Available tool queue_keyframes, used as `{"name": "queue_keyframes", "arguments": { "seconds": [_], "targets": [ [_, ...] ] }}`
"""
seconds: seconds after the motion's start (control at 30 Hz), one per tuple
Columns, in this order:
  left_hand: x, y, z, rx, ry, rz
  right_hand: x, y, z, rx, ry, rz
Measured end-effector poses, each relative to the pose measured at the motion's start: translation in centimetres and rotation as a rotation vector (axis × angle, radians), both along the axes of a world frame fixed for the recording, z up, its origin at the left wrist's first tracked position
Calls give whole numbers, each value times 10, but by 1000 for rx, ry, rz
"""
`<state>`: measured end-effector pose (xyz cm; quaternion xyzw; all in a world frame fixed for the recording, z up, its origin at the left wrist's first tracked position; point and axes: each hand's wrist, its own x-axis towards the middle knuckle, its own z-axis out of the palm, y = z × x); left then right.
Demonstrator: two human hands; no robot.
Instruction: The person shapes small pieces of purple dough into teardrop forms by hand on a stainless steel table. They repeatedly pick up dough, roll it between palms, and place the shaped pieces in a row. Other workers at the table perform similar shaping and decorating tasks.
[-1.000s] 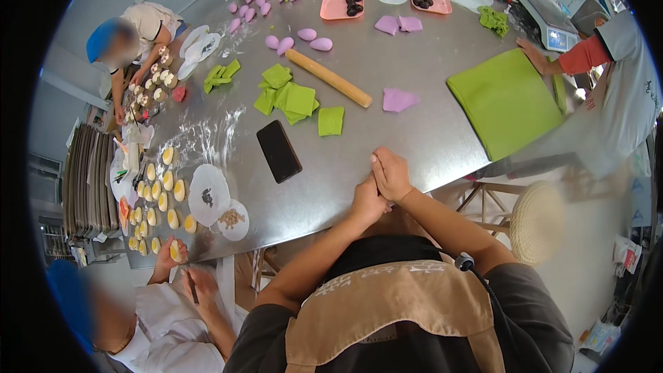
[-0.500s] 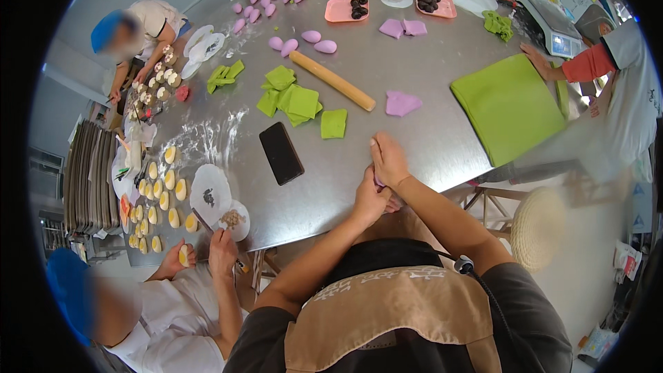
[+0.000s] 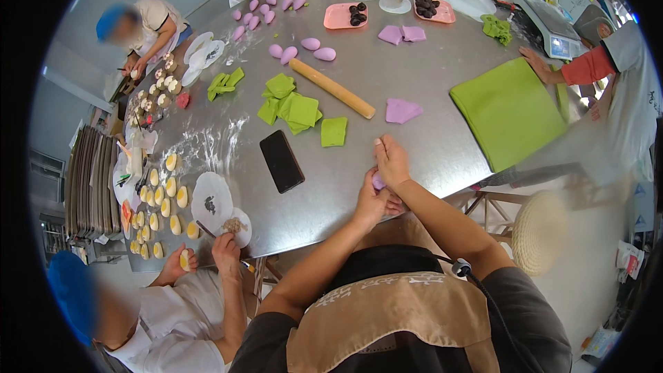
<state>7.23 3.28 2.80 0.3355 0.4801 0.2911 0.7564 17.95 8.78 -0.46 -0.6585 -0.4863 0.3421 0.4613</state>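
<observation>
Near the table's front edge, a piece of purple dough (image 3: 378,181) shows between my two hands, mostly hidden by them. My left hand (image 3: 373,200) curls round it from below, fingers closed. Over it lies my right hand (image 3: 392,161), closed against the left one, its thumb pointing up and away from me. Just beyond my hands are a flat purple dough piece (image 3: 403,110) and a single green dough square (image 3: 334,132). A wooden rolling pin (image 3: 331,88) lies farther off, beside stacked green dough squares (image 3: 298,108).
A black phone (image 3: 282,161) lies left of my hands. On the right is a large green dough sheet (image 3: 510,114), a co-worker's hand (image 3: 539,63) at its edge. Purple egg-shaped pieces (image 3: 327,54) and pink trays (image 3: 337,16) stand farther back. A co-worker (image 3: 173,318) handles yellow-and-white pieces at left.
My hands stay together in nearly the same place, and slightly more purple dough shows between them. At far left, a co-worker's hands have come together and lifted.
</observation>
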Motion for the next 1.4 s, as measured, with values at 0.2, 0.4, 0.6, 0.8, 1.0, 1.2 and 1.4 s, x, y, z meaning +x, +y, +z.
{"name": "queue_keyframes", "arguments": {
  "seconds": [0.2,0.4,0.6,0.8,1.0,1.2,1.4],
  "targets": [
    [-11,-8,-9,358,396,-335,-13,-46,8,164,-192,61],
    [-5,0,-12,68,79,-63,1,-7,2,-1,42,40],
    [-12,-10,-15,472,416,-335,-14,-50,13,97,-155,29],
    [0,-4,-8,140,127,-85,1,-10,-1,-1,34,9],
    [-7,-7,-24,433,388,-311,-12,-44,9,142,-189,19],
    [3,2,-7,153,123,-91,3,-2,-1,58,44,-42],
    [-4,-4,-7,409,367,-328,-9,-38,8,109,-177,-27]
  ]
}}
